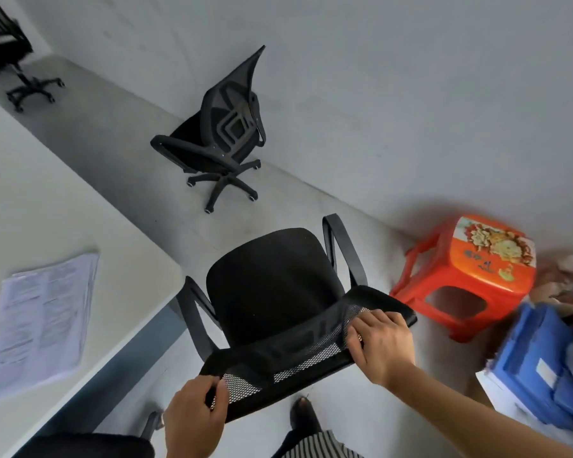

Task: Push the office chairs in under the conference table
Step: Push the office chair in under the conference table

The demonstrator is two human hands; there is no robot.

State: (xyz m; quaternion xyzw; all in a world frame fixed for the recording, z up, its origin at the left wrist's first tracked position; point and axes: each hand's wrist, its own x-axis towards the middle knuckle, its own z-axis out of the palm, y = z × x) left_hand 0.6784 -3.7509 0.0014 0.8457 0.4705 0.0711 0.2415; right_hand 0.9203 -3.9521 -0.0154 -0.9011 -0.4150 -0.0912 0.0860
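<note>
The near chair (272, 285) is held by the top of its mesh backrest (288, 355) with both hands. The left hand (196, 421) is closed round the backrest's left corner, with the fingers curled over the edge onto the mesh. The right hand (382, 345) is closed round the top edge close to the right corner, its fingers hooked over the front. The black seat is seen just ahead of the two hands, with an armrest on either side. The left armrest lies close to the rounded corner of the pale surface (47, 193), which stretches away to the left of the left hand. The seat is not tucked under that surface.

Sheets of paper (43, 322) are laid on the surface, well to the left of the left hand. A second chair (225, 137) is seen far ahead of the hands, against the wall and apart from the surface. A third chair (7, 47) is placed farther off still, ahead and to the left. An orange stool (470, 279) with a flowered top is seen just to the right of the right hand, and a blue crate (549, 368) behind it, blurred. A dark shoe (303, 414) is seen on the floor between the two hands, below the backrest.
</note>
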